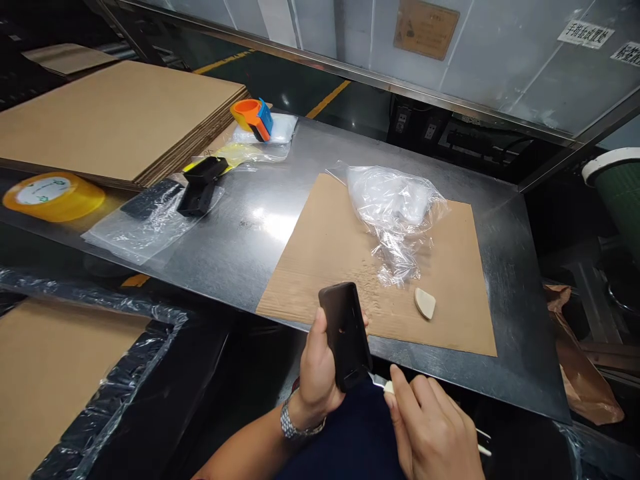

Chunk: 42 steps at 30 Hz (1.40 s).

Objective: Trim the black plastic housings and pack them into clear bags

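My left hand (320, 367) is wrapped round a black rectangular case (345, 333), held upright and slightly tilted just past the table's front edge. My right hand (433, 423) pinches a small knife (380, 382) by its pale handle; the thin metal blade meets the lower right edge of the case. On a brown cardboard sheet (460, 273) lies a small cream wedge-shaped piece (425, 303). Behind it, crumpled clear plastic (390, 197) rests across the cardboard.
On the steel table (240, 247), a black open box (200, 187) and clear bags (137, 227) lie left. Further left are a yellow tape roll (55, 197) and stacked cardboard (120, 120). An orange and blue tape dispenser (254, 119) sits at the back.
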{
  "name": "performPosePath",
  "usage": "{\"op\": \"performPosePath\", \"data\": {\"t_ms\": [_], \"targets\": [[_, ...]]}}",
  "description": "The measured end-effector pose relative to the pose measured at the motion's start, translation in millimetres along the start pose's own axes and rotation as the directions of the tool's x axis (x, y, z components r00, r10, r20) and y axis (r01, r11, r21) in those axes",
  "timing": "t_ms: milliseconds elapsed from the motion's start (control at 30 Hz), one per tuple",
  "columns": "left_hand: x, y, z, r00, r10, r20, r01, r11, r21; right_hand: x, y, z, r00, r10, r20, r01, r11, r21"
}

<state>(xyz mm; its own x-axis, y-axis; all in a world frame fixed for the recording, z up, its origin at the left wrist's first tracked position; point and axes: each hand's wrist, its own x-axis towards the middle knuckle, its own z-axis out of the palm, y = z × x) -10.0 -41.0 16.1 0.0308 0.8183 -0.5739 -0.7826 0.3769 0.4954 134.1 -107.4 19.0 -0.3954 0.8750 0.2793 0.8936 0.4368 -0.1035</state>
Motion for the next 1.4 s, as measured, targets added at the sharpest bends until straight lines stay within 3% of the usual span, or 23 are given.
{"op": "performPosePath", "data": {"t_ms": [200,433,600,767,1000,1400], "targets": [[4,2,3.0,0.988,-0.136,-0.071,0.136,0.991,0.003,0,-2,-3,0.999,0.037,0.019,-0.036,0.998,-0.042],[12,4,-2.9,0.961,-0.269,-0.062,0.268,0.963,-0.027,4,3,-4,0.999,-0.031,-0.011,0.03,0.997,-0.072],[12,4,-3.9,0.945,-0.324,-0.038,0.323,0.946,-0.021,7,13,-5,0.999,-0.011,-0.048,0.016,0.993,0.114],[11,3,-1.9,0.951,-0.309,0.005,0.309,0.951,0.023,13,16,-5,0.996,0.088,0.007,-0.087,0.963,0.254],[11,2,-4.3,0.959,-0.282,0.014,0.281,0.958,0.064,19,13,-6,0.995,0.078,0.068,-0.084,0.992,0.096],[11,0,-7.0,0.961,-0.276,-0.026,0.277,0.957,0.089,25,10,-9,0.995,0.031,0.097,-0.03,0.999,-0.012]]}}
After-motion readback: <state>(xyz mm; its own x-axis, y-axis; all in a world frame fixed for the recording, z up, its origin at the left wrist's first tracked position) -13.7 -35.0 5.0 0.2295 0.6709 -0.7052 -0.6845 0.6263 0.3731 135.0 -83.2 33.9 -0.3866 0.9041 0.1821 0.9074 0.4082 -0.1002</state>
